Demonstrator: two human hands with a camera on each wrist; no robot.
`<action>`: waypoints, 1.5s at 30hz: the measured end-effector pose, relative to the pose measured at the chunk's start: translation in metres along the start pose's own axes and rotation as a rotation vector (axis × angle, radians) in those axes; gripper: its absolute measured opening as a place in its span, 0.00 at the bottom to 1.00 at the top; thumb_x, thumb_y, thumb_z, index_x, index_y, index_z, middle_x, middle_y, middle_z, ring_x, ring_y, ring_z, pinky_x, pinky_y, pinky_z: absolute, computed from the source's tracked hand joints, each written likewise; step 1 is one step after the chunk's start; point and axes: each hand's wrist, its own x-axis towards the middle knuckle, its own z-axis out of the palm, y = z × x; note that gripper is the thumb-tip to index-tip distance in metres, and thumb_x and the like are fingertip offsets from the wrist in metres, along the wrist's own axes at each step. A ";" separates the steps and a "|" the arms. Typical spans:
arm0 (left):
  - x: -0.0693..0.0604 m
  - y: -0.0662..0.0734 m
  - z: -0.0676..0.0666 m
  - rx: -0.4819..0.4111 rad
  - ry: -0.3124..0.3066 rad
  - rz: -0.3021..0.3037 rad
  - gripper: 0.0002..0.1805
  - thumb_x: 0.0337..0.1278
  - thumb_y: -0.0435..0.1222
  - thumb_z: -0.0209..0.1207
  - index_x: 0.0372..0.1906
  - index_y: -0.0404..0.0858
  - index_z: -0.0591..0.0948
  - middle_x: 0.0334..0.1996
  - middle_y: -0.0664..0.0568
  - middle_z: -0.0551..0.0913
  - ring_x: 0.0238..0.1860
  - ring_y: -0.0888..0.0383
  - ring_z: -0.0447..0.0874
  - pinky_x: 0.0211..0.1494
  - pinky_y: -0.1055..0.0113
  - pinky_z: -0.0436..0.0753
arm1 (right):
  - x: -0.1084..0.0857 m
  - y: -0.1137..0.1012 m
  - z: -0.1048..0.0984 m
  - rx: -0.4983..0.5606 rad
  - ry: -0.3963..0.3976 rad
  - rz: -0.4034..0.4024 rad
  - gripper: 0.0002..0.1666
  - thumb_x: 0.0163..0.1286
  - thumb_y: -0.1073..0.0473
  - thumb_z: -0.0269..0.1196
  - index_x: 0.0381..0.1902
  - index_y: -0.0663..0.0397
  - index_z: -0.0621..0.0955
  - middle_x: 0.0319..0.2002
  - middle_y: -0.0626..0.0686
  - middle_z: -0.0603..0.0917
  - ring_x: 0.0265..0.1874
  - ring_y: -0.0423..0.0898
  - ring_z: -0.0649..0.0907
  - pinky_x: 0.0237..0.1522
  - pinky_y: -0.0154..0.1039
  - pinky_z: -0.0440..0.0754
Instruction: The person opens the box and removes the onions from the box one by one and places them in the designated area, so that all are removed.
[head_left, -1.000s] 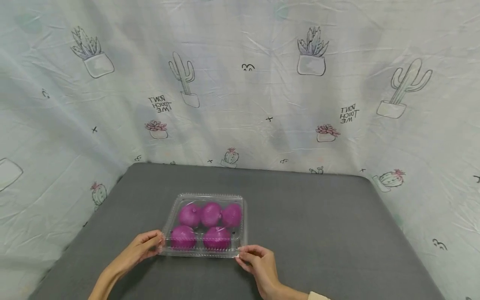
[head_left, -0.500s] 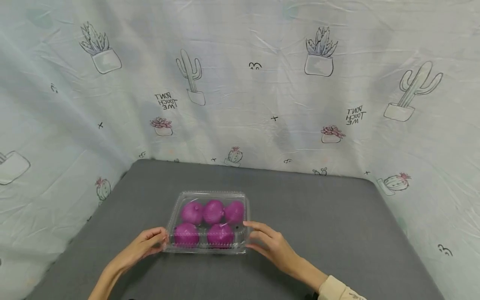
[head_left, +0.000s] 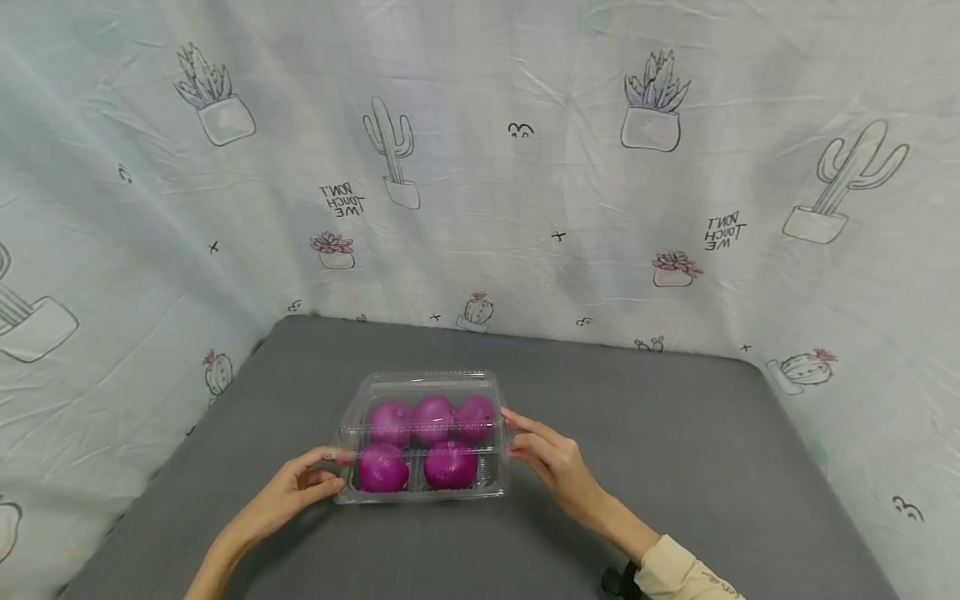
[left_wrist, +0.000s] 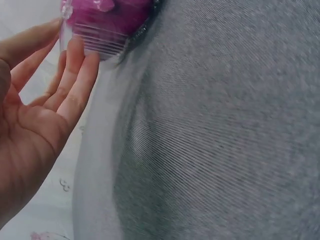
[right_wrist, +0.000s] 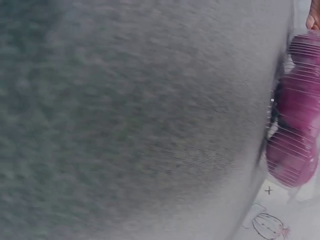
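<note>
A clear plastic clamshell box (head_left: 420, 493) sits left of centre on the grey table in the head view. Several purple onions (head_left: 450, 465) lie inside. The front edge of its lid (head_left: 427, 383) is raised above the tray. My left hand (head_left: 288, 487) is at the left front corner, fingers bent on the lid edge and thumb near the tray; the left wrist view shows fingertips against the ribbed wall. My right hand (head_left: 558, 467) touches the lid's right side, index finger straight and other fingers partly bent. The right wrist view does not show my right hand clearly.
The grey cloth-covered table (head_left: 645, 433) stretches around the box, widest to the right. Behind and at both sides hangs a pale curtain (head_left: 480, 167) printed with cactus drawings. A dark object (head_left: 618, 582) shows by my right sleeve.
The lid's front edge has risen off the tray. My right hand has left the right front corner and moved farther back along the right side; my left hand stays at the left corner.
</note>
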 end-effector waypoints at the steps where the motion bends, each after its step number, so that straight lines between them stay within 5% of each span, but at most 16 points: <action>1: 0.001 0.001 0.000 0.015 0.008 0.016 0.20 0.66 0.26 0.53 0.60 0.25 0.70 0.56 0.53 0.75 0.43 0.60 0.82 0.43 0.65 0.80 | 0.002 0.000 -0.001 -0.006 0.003 0.001 0.08 0.70 0.62 0.56 0.36 0.63 0.79 0.53 0.70 0.78 0.43 0.59 0.84 0.43 0.33 0.80; 7: 0.008 0.008 0.003 0.133 0.045 0.094 0.23 0.62 0.25 0.57 0.61 0.22 0.70 0.57 0.32 0.64 0.37 0.62 0.80 0.36 0.68 0.80 | 0.019 0.006 -0.007 -0.005 0.022 0.076 0.03 0.67 0.67 0.60 0.37 0.62 0.79 0.53 0.68 0.79 0.42 0.58 0.85 0.42 0.34 0.81; 13: 0.009 0.007 0.006 0.179 0.084 0.089 0.22 0.61 0.27 0.59 0.59 0.24 0.74 0.68 0.35 0.56 0.35 0.60 0.81 0.36 0.67 0.81 | 0.041 0.018 -0.010 0.005 0.054 0.255 0.05 0.64 0.72 0.61 0.38 0.63 0.78 0.55 0.65 0.79 0.42 0.56 0.85 0.35 0.33 0.82; 18: 0.013 0.004 0.005 0.164 0.062 0.109 0.23 0.60 0.28 0.60 0.60 0.26 0.74 0.67 0.32 0.58 0.37 0.60 0.81 0.36 0.66 0.81 | 0.054 0.029 -0.008 -0.031 0.093 0.341 0.11 0.61 0.78 0.61 0.41 0.64 0.77 0.54 0.64 0.80 0.39 0.53 0.84 0.24 0.33 0.80; 24: 0.015 0.000 0.000 0.057 -0.006 0.128 0.27 0.57 0.23 0.60 0.63 0.25 0.70 0.64 0.30 0.62 0.39 0.61 0.81 0.40 0.65 0.81 | 0.071 0.047 -0.005 -0.078 0.114 0.348 0.16 0.65 0.77 0.59 0.49 0.63 0.73 0.50 0.60 0.81 0.37 0.53 0.84 0.30 0.39 0.83; 27: 0.015 -0.002 -0.002 0.005 -0.034 0.140 0.28 0.56 0.21 0.59 0.64 0.24 0.68 0.65 0.32 0.61 0.39 0.60 0.80 0.41 0.64 0.82 | 0.082 0.058 -0.004 -0.132 0.089 0.293 0.21 0.67 0.75 0.57 0.56 0.61 0.70 0.47 0.58 0.79 0.35 0.52 0.82 0.32 0.40 0.82; 33: 0.018 -0.003 -0.002 -0.022 -0.060 0.137 0.28 0.56 0.20 0.59 0.64 0.24 0.69 0.66 0.29 0.58 0.39 0.61 0.80 0.44 0.64 0.81 | 0.094 0.077 -0.002 -0.242 0.079 0.142 0.16 0.65 0.77 0.58 0.49 0.63 0.76 0.43 0.57 0.77 0.35 0.49 0.80 0.35 0.41 0.79; 45: 0.012 -0.006 -0.010 -0.061 -0.047 0.122 0.32 0.56 0.19 0.59 0.66 0.20 0.63 0.65 0.26 0.59 0.39 0.61 0.80 0.44 0.65 0.81 | 0.097 0.116 0.001 -0.203 0.048 0.233 0.35 0.48 0.77 0.72 0.57 0.67 0.75 0.47 0.63 0.76 0.35 0.52 0.80 0.37 0.41 0.81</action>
